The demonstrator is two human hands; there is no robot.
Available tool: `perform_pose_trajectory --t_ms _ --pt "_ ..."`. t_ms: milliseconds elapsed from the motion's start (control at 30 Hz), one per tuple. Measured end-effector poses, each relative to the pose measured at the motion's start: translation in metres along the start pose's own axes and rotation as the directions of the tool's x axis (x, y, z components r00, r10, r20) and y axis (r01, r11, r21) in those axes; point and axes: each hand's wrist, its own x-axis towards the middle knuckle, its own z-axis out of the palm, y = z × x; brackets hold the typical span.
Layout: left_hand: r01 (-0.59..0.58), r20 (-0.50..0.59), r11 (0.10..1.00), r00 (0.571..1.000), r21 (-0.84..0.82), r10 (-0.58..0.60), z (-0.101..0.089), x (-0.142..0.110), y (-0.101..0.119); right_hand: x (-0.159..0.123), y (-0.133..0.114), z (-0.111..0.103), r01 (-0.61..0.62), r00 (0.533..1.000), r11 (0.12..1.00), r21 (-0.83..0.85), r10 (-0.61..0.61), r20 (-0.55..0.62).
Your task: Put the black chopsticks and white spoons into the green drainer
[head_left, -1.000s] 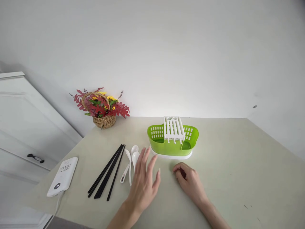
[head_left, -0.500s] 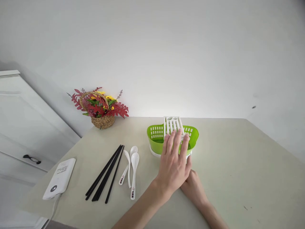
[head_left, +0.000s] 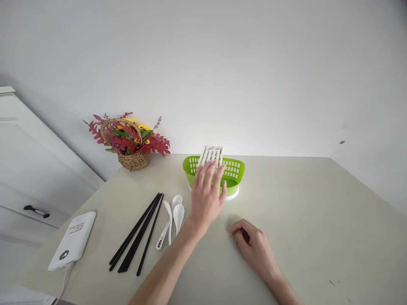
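Observation:
A green basket [head_left: 234, 174] with slotted walls stands on a white base [head_left: 234, 195] near the back of the table. Inside it rises a white slotted rack [head_left: 211, 151], leaning back. My left hand [head_left: 207, 199] reaches over the basket's front, fingers apart and stretched against the rack; its palm side is hidden. To the right and nearer me, my right hand [head_left: 254, 245] rests loosely curled on the table, apart from the basket, with nothing visible in it. White spoons [head_left: 178, 215] and black chopsticks [head_left: 140, 235] lie left of my left forearm, which partly covers one spoon.
A wicker basket of artificial flowers [head_left: 134, 161] stands at the back left against the wall. A white power bank [head_left: 73, 239] with a cable lies near the left edge of the table. Beside the table is a white cabinet [head_left: 34, 169].
The green basket has shifted left and slightly back, my left hand moving along with it. My right hand has come out from behind the left and now lies apart, curled. The view has shifted slightly.

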Motion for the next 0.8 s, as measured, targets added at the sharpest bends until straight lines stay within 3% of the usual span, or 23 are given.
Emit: perform_pose_trajectory --t_ms 233,367,567,800 --pt "0.071 -0.066 0.992 0.996 0.108 -0.064 -0.007 0.000 -0.067 0.000 -0.001 -0.001 -0.037 0.999 0.999 -0.010 0.037 0.013" --pt "0.108 -0.068 0.984 0.993 0.145 -0.099 -0.014 -0.002 -0.094 0.000 -0.001 -0.001 -0.048 0.999 0.999 -0.013 0.048 0.018" --pt "0.163 -0.094 0.970 0.985 0.179 -0.148 -0.025 -0.007 -0.110 -0.001 -0.003 -0.002 -0.069 0.997 0.998 -0.005 0.069 0.044" --pt "0.174 -0.102 0.969 0.982 0.175 -0.158 -0.036 -0.016 -0.112 0.001 -0.003 0.000 -0.060 0.998 0.998 0.000 0.060 0.029"
